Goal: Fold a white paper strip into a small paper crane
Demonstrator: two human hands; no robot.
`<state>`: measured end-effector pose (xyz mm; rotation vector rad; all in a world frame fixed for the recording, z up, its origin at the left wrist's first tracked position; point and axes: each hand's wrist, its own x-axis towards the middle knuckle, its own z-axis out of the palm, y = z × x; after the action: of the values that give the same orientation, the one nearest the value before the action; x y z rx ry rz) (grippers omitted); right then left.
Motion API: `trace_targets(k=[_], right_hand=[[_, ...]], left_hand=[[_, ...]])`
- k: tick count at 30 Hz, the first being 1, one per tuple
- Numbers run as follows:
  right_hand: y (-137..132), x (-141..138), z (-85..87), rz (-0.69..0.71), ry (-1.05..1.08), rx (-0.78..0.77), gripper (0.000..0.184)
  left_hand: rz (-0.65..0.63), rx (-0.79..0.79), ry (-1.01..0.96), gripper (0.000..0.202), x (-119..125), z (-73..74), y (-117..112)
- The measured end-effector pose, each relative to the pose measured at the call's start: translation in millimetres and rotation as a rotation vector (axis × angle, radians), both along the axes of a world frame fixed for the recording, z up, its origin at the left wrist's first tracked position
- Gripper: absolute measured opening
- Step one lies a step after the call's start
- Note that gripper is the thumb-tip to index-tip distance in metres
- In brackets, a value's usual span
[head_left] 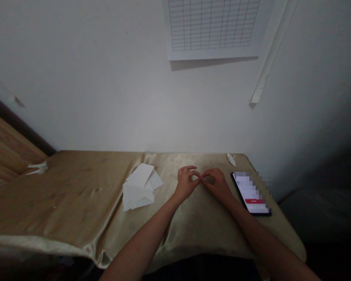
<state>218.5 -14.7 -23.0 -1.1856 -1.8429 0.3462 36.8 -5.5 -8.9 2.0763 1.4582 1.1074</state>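
Note:
Over the middle of the cloth-covered table [199, 230], my left hand [187, 180] and my right hand [216, 180] meet at the fingertips. Both are closed in a pinch, thumb against index finger. A tiny pale bit shows where the tips touch, too small to name. To the left of my left hand lies a loose pile of white paper sheets [140, 187], overlapping one another. Beyond my right hand, near the back right corner, sits a small folded white paper piece [231, 159]. A phone [251, 195] with a lit screen lies to the right of my right hand.
A wall rises directly behind the table, with a printed grid sheet [213, 27] fixed on it and a pale strip [269, 58] beside that. White scraps [38, 168] lie at the far left, near a wooden panel [11, 144]. The gold cloth has folds along its front.

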Motion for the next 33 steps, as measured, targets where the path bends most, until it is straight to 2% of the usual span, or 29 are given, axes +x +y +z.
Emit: trace_targets(k=[9, 15, 22, 33], right_hand=[[-1.4, -0.5, 2.5, 0.035, 0.025, -0.005, 0.010], [-2.7, -0.8, 4.0, 0.011, 0.061, -0.045, 0.012], [-2.5, 0.4, 1.3, -0.015, 0.143, -0.077, 0.011], [-5.3, -1.7, 7.6, -0.016, 0.075, -0.004, 0.007]], left_hand=[[-0.017, -0.003, 0.003, 0.010, -0.6, 0.8, 1.7], [-0.019, 0.069, 0.089, 0.009, -3.6, 8.0, -3.1], [0.000, 0.047, 0.069, 0.010, -1.4, 9.9, -8.7], [-0.012, 0.032, 0.070, 0.009, 0.4, 10.6, -9.8]])
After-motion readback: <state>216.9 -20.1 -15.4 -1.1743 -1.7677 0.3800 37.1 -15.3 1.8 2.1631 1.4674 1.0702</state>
